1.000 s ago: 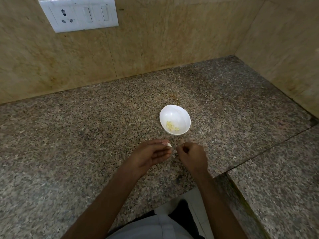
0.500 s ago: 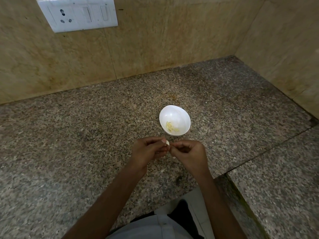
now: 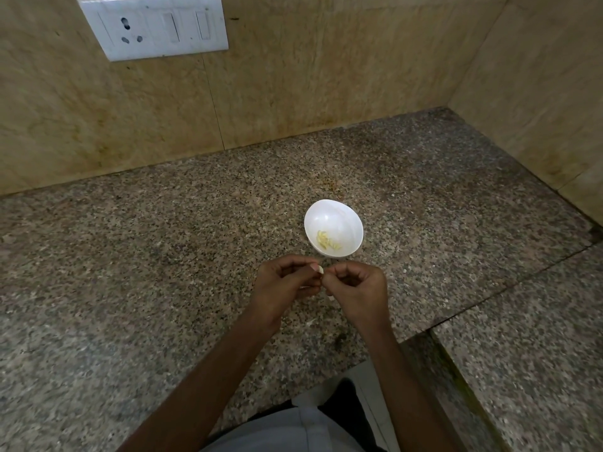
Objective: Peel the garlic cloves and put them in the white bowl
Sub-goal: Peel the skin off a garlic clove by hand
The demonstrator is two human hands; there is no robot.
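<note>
A: Nearest first; what are the hands doing?
B: Both are over the worktop [image 3: 163, 256], fingertips meeting; the left hand [image 3: 284, 285] has its fingers curled and its grip clamped on the clove [image 3: 320, 270], thumb against fingertip; the right hand [image 3: 357, 288] is curled too, its grip pinched onto the same clove from the other side
A: Is the right one on skin or flesh?
B: Too small to tell; only a pale tip of the clove shows between them, at the far end of the fingers; a pale scrap [image 3: 331, 298] lies on the worktop just under the right hand, likely shed skin; I judge the peeling is under way
A: The clove's long axis?
B: Cannot tell; too little of it shows
A: Where must it go?
B: The bowl [image 3: 342, 216] lies just beyond the clove, away from the person and a shade to the right; near both hands, touching neither; it stands upright, with a few yellowish peeled cloves [image 3: 328, 243] towards its near side
A: Which hand is nearer?
B: Little in it; the right, slightly; but the left carries the clove, so I would expect a short forward reach from that side
A: And farther off?
B: Only the wall [image 3: 293, 93] and a socket plate [image 3: 153, 26]; neither matters here
</note>
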